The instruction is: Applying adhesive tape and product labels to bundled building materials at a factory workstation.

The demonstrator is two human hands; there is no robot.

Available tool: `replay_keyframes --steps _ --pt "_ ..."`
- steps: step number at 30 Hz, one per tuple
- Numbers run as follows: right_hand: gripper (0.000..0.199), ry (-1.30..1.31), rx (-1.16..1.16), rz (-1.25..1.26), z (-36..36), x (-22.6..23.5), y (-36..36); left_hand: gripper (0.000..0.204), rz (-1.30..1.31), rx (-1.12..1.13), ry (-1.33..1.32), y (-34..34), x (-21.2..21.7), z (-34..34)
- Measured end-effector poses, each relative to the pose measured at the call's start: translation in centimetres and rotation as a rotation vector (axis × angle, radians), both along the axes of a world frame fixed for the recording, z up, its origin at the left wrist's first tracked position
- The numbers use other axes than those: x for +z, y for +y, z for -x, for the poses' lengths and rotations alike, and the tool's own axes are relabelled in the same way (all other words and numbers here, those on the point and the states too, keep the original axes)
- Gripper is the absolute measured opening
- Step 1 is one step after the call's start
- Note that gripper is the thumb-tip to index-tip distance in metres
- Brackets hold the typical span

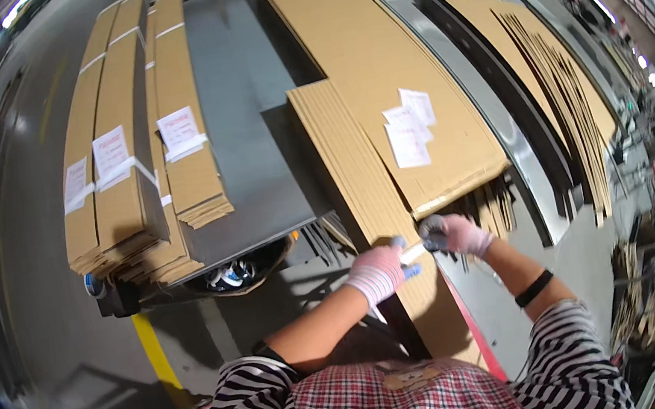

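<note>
A narrow stack of brown cardboard strips [344, 145] runs lengthwise in front of me. Over its near part, both my hands wear pale pink-striped gloves with blue-grey fingertips. My left hand [382, 269] is closed around a short white strap [413, 254], at the stack's left side. A loose white end seems to hang below that hand. My right hand [461, 235] is just right of the strap, its fingers curled in and meeting near the strap's other end. Whatever lies within those curled fingers is hidden.
A wide cardboard stack [396, 46] with white paper slips [408, 139] lies beyond the strips. Strapped, labelled cardboard bundles [104, 112] rest on the grey table [239, 89] at left. Black panels [499, 89] and more cardboard [565, 69] stand right. A bin [227, 277] sits below the table edge.
</note>
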State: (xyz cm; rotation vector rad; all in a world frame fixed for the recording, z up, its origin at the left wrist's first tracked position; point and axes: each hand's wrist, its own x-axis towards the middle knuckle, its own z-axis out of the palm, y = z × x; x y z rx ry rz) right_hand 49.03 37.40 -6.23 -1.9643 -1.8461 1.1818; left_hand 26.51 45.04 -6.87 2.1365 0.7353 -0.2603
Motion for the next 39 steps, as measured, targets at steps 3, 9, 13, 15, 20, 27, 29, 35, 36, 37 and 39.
replay_keyframes --steps 3,9,13,15,20,27,29,35,36,37,39 --pt "0.027 0.456 -0.279 0.086 -4.4 -7.2 -2.8 0.058 0.050 -0.054 -0.064 0.2 -0.1 -0.2" --pt "0.025 -0.704 0.027 0.221 -6.6 -8.3 -2.1 0.051 0.057 -0.069 -0.142 0.3 0.5 0.1" --pt "0.022 -0.208 -0.607 -0.138 -0.9 -5.5 -2.1 0.031 0.232 0.350 -0.574 0.8 -5.1 3.6" --pt "0.022 0.055 -0.573 -0.492 -0.8 -7.6 -5.4 0.038 0.776 0.798 -0.577 1.6 -5.8 3.5" --pt "0.012 -0.104 -0.661 -0.402 5.9 -4.7 -7.3 0.098 0.482 0.806 -0.497 -3.2 -9.8 2.0" --pt "0.016 -0.029 -0.572 -0.041 6.1 -3.1 -20.3 0.088 0.590 0.640 -0.493 -17.9 -9.7 6.9" --pt "0.013 0.125 -0.702 -0.062 4.7 -5.3 -18.5 0.095 0.910 0.956 -0.472 -14.5 -6.9 4.8" --pt "0.026 0.052 -0.642 -0.026 1.7 -4.8 -13.8 0.081 0.869 0.980 -0.315 -13.9 -6.1 4.6" --pt "0.024 0.110 -0.641 -0.319 1.2 -3.3 -13.8 0.067 0.790 0.889 -0.487 -13.8 -8.5 5.5" --pt "0.020 0.552 -0.770 -0.300 1.8 -0.7 -13.5 0.059 0.699 0.840 -0.727 -13.9 -9.2 5.8" --pt "0.028 1.115 -0.782 -0.027 3.7 2.9 -12.1 0.059 0.790 0.697 -0.704 -13.0 -3.6 5.6"
